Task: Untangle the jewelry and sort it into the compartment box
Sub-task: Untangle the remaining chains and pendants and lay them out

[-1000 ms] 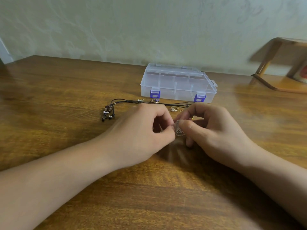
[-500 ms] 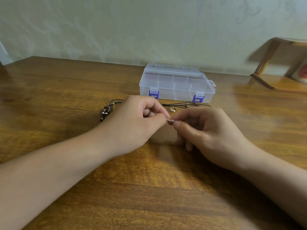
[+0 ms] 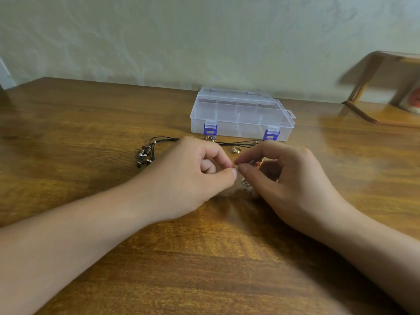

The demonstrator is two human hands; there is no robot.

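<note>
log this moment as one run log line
left hand: pinching small chain | right hand: pinching same chain | box: closed | cord necklace: on table

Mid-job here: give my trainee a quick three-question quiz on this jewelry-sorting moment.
1. True or false: the compartment box has its lid shut and both blue latches down.
2. Which lies farthest to the person's left? A) beaded black cord necklace B) gold ring C) box
3. Fill in: the left hand and right hand both pinch a small silver ____.

Key: 1 true; 2 A; 3 chain (a fine piece, partly hidden by the fingertips).
</note>
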